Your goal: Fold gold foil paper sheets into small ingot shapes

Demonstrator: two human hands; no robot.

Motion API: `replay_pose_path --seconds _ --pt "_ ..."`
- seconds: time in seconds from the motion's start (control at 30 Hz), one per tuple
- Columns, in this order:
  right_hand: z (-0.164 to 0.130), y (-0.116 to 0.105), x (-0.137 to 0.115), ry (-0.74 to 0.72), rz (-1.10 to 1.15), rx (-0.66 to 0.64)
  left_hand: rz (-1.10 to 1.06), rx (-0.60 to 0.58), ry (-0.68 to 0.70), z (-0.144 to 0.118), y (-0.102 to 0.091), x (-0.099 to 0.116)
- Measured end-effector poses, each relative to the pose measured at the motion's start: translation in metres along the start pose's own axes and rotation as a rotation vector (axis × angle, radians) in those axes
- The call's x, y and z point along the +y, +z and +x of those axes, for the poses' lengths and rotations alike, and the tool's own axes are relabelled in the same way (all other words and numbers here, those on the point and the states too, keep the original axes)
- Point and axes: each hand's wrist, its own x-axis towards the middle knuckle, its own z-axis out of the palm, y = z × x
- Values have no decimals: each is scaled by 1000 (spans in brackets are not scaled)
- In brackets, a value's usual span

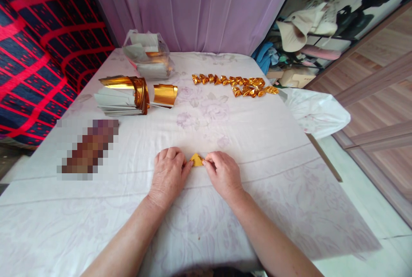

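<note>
The small gold piece [197,160] lies crosswise between the left hand [169,167] and right hand [223,172], each pinching one end (neither nearer), its peak pointing forward.

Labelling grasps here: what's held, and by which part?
A small folded piece of gold paper, pinched at its left side by the left hand, its right side by the right hand.

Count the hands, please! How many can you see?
2. The left hand is at the left side of the small gold piece, the right hand at its right side.
</note>
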Motion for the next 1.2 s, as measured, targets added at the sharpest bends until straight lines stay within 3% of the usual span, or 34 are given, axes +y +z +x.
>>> replay_pose_path --seconds 0.87,1.2 --pt "0 0 1 -18 15 -19 -117 -12 -60 1 3 -6" --pt "1 -3 -7 -4 -57 -44 -168 -35 13 2 0 -12"
